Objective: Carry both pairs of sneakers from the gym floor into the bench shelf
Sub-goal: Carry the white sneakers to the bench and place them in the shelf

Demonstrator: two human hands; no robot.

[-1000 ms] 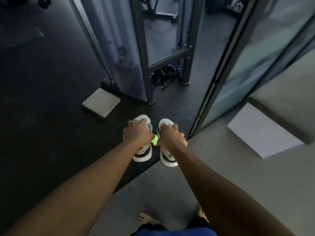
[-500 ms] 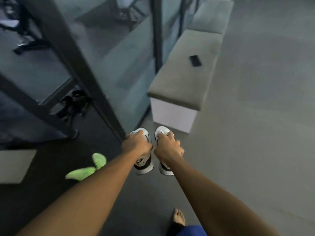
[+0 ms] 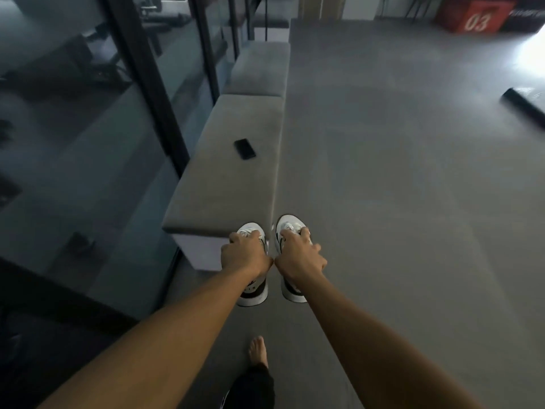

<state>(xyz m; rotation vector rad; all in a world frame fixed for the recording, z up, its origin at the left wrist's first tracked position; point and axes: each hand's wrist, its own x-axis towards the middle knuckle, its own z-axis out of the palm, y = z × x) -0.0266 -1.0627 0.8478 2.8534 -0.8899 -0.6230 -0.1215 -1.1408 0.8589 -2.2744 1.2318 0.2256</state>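
Left hand [image 3: 246,255] fingers clenched on left sneaker [image 3: 253,290]; right hand [image 3: 298,255] on right sneaker [image 3: 284,228]. Near worktop [image 3: 236,172] end corner. Advise: keep soles level, crouch before shelf insertion.

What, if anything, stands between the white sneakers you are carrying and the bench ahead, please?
Nothing visible does: the left hand and right hand each hold a white sneaker just short of the bench, over bare floor. The shelf opening itself is not visible.

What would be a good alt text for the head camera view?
Two bare hands, left and right, each carry one white sneaker toward a grey cushioned bench; a dark phone lies on it.
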